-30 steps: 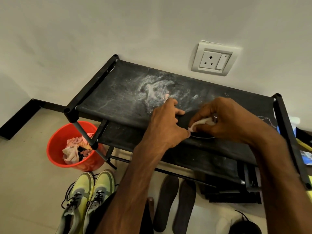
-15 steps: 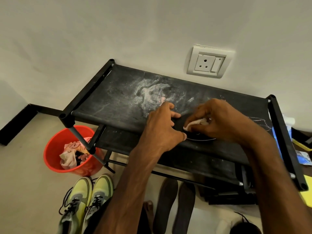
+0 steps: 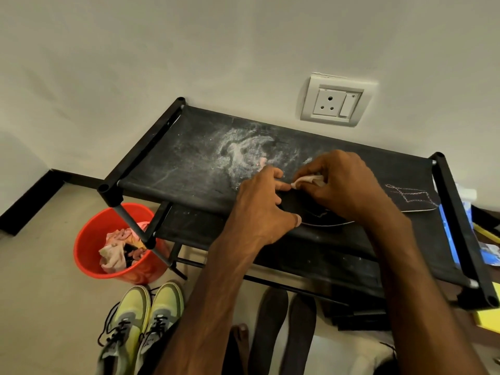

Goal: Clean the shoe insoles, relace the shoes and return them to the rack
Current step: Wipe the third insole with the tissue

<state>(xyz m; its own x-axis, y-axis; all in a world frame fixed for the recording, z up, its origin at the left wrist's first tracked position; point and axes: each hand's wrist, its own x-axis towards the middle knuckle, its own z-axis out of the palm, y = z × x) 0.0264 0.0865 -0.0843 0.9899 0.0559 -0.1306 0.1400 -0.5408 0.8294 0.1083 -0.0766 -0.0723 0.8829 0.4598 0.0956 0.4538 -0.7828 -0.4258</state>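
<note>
A black insole (image 3: pixel 328 221) lies on the dusty top shelf of the black shoe rack (image 3: pixel 173 169). My left hand (image 3: pixel 259 207) grips its left end, thumb at the near edge and fingers curled over the far side. My right hand (image 3: pixel 349 185) pinches a small white cloth (image 3: pixel 308 180) and holds it down on the insole. A second black insole (image 3: pixel 414 201) with pale stitching lies just right of my right hand. Two dark insoles (image 3: pixel 270 331) rest on the floor below. A pair of yellow-green laced shoes (image 3: pixel 146 323) stands at the lower left.
A red bucket (image 3: pixel 86 239) with crumpled rags sits on the floor under the rack's left corner. White powder (image 3: pixel 243 152) is smeared over the top shelf. A wall socket (image 3: pixel 335 101) is above the rack. Blue and yellow items (image 3: pixel 487 253) crowd the right edge.
The cloth in my right hand has slid left until its tip meets my left index finger. My left hand stays on the insole.
</note>
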